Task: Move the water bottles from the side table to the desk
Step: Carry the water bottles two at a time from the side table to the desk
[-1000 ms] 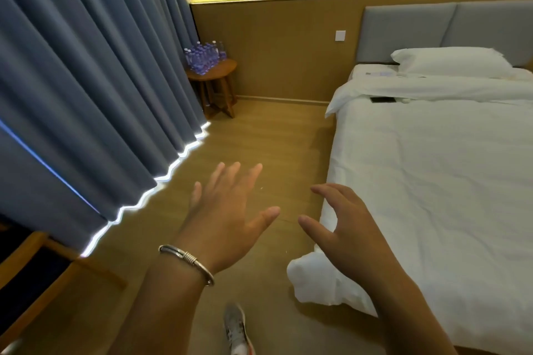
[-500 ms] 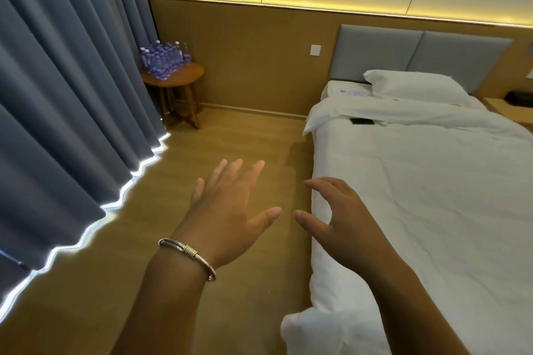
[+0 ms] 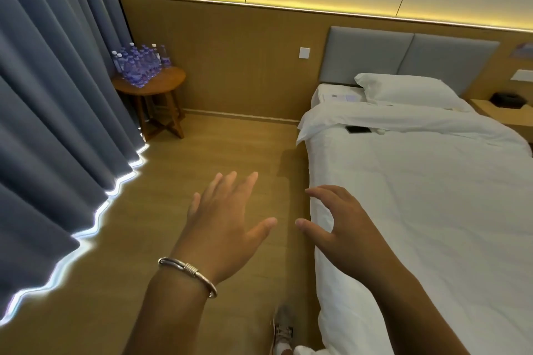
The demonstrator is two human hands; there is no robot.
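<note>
Both hands, left hand (image 3: 222,228) and right hand (image 3: 340,228), reach forward, fingers spread, empty.

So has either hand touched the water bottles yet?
Apart. The head view shows the left hand and right hand open over floor, water bottles far off on the side table.

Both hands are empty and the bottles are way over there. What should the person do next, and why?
Probably keep walking forward along the floor: the water bottles stand on the round side table in the far corner, out of reach of the open left hand and right hand.
</note>
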